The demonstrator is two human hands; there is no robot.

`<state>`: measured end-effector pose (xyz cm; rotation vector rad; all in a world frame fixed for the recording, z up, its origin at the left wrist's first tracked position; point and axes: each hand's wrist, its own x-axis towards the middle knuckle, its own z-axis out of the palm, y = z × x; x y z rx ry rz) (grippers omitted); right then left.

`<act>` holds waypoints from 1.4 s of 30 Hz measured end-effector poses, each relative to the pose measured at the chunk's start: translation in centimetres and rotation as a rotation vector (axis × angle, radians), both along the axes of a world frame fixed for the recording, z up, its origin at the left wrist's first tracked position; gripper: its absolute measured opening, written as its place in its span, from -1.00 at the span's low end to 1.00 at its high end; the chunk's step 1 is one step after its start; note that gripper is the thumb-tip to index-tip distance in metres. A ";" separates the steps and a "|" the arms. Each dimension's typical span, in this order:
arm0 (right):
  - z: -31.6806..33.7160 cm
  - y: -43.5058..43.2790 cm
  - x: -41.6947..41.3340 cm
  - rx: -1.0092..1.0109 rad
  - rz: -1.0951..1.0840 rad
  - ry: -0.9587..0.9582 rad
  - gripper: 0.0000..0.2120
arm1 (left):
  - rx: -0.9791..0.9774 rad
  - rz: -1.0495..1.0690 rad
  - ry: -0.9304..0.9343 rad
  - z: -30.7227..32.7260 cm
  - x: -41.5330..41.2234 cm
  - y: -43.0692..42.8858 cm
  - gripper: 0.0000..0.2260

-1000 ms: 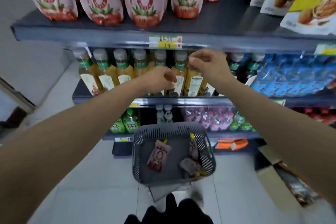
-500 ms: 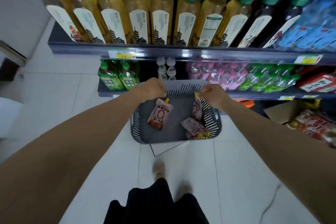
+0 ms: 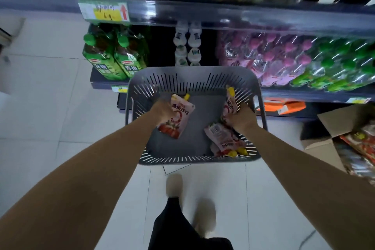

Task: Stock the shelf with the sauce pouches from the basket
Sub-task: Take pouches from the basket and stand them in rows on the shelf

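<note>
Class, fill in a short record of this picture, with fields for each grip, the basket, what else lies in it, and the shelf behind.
left grip: holds the left pouch, yellow cap pointing away
right grip: holds the right pouch, cap up, near the basket's right wall
basket: grey, slotted walls, in front of the shelf
loose pouches: lying in the near right corner
shelf: green bottles at its left end
</note>
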<state>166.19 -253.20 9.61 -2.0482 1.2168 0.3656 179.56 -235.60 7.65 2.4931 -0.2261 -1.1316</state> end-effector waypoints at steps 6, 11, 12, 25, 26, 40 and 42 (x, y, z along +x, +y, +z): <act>-3.8 -0.4 1.3 -0.013 -0.048 -0.036 -0.63 | -0.071 0.110 0.054 -5.6 1.0 -0.7 -0.75; -5.4 -0.7 2.3 -0.059 -0.042 -0.129 -0.67 | -0.101 0.296 0.105 -7.7 1.1 -1.5 -0.84; -5.5 -0.6 2.3 -0.070 -0.052 -0.144 -0.68 | -0.107 0.318 0.112 -8.2 1.1 -1.7 -0.83; -4.8 -1.4 1.7 -0.078 -0.114 -0.236 -0.74 | 0.060 0.085 0.051 -7.5 -0.6 -1.9 -0.69; -4.5 -1.4 1.6 -0.055 -0.109 -0.251 -0.75 | 0.040 0.073 0.022 -7.2 -0.9 -1.9 -0.68; 10.7 -1.1 -0.8 0.071 -0.197 -0.532 -0.77 | -0.327 0.343 -0.103 10.6 -0.3 -0.2 -0.74; 14.1 -1.2 -1.5 0.084 -0.232 -0.566 -0.69 | -0.383 0.361 -0.106 14.4 -0.9 0.1 -0.75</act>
